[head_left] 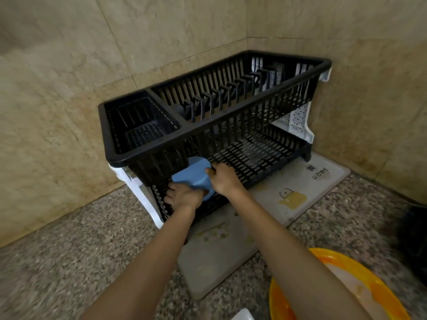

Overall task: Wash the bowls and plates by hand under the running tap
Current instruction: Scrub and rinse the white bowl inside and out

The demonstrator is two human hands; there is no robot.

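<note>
A blue bowl (193, 173) is turned upside down at the left front of the lower shelf of a black two-tier dish rack (231, 125). My left hand (182, 196) grips the bowl's near rim from below. My right hand (223, 179) holds its right side with the thumb against the bowl. The bowl's far edge is hidden under the rack's upper tier. An orange basin (360, 280) with cloudy water and a pale dish in it sits at the bottom right, partly behind my right forearm.
The rack stands in a wall corner on a grey printed drying mat (288, 195) over a speckled stone counter (69, 250). Its upper tier shows no dishes. A white object's corner (242, 316) shows at the bottom edge. Something dark (413, 239) lies at the right edge.
</note>
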